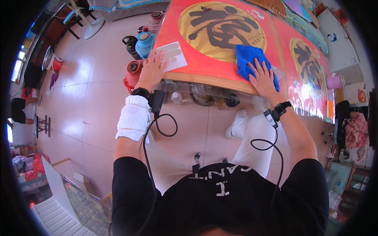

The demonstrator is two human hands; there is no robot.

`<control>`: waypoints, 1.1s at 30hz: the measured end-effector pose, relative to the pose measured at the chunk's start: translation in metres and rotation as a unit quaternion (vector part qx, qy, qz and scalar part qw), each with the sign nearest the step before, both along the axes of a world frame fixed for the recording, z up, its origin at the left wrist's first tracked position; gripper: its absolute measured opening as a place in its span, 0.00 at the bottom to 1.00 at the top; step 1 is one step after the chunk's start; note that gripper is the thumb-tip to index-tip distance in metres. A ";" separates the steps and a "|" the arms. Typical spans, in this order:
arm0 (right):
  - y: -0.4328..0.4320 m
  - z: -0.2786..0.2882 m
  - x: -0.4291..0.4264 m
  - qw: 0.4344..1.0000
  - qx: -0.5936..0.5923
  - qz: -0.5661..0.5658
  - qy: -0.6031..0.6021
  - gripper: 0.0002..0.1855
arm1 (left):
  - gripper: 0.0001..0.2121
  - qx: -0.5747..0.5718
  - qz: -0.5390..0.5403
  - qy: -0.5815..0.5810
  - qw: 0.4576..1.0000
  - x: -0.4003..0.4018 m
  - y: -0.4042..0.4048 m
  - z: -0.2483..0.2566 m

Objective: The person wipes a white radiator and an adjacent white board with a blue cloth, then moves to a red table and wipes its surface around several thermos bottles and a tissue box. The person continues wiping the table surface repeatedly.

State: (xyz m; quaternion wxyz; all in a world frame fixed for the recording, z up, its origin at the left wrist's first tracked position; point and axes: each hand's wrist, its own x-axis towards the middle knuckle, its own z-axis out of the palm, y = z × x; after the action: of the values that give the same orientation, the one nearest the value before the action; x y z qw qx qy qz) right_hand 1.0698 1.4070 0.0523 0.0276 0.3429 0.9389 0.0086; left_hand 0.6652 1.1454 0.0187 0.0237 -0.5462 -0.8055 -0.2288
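My left hand (151, 68) lies with spread fingers at the table's near left corner, its fingertips on the edge of a white card (178, 60) with grey rounded shapes. My right hand (262, 77) rests flat, fingers apart, on a crumpled blue cloth (246, 56). The cloth lies on a red table cover (206, 69) with gold discs and dark brushwork, under a clear sheet. A clear plastic item (276, 73) shows partly from under the cloth's right side; what it is, I cannot tell. Both wrists wear black cabled devices.
Left of the table stand a red vacuum flask (133, 72), a blue flask (144, 47) and a black bottle (131, 46). Beneath the near edge are a clear plastic bottle (176, 97) and a dark-lidded jar (232, 101). At the far left, a person's legs (19, 110) show near a small stool (43, 125).
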 end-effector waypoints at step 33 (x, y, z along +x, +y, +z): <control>-0.153 0.016 -0.206 0.992 -0.017 0.103 0.075 0.28 | 0.69 -0.028 -0.031 -0.357 0.933 -0.011 -0.005 0.010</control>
State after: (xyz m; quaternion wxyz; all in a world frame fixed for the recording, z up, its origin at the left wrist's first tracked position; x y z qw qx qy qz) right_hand 0.8643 1.2540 0.0687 -0.0377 0.2437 0.9686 -0.0303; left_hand 0.6543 1.1408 0.0288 -0.2877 -0.4540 -0.7492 -0.3870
